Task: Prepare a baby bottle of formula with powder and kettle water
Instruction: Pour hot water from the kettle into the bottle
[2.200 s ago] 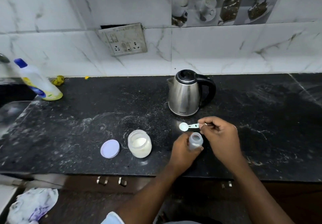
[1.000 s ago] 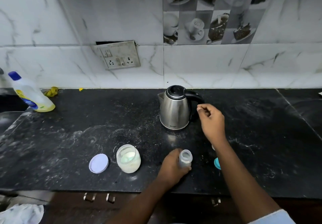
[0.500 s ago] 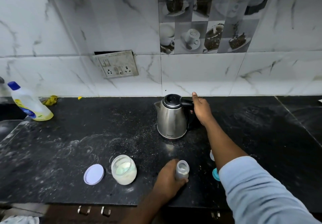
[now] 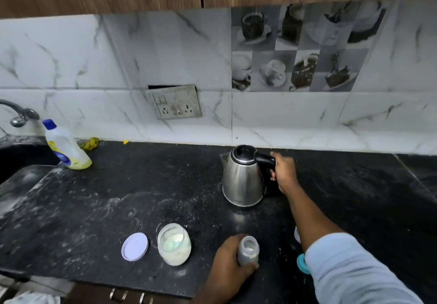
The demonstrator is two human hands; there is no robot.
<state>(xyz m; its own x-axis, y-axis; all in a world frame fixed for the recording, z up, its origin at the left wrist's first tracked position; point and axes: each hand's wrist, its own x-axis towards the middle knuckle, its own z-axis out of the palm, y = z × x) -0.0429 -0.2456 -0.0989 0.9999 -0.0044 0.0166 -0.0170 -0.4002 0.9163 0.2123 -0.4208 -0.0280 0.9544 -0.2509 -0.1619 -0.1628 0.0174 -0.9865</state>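
Kettle handle (image 4: 264,159) inside right grip (image 4: 282,170)

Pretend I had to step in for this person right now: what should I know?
Left hand: wrapped around the open baby bottle, which stands upright on the counter with some white powder inside.
Right hand: gripping the black handle of the kettle; the kettle sits on the counter, lid shut.
Powder jar stands open, left of the bottle, its lid lying beside it.
A teal-rimmed piece, perhaps the bottle's top, is mostly hidden behind the right sleeve.
Done: powder is in the bottle.
Left: pour kettle water in, close the bottle, mix, close the jar.
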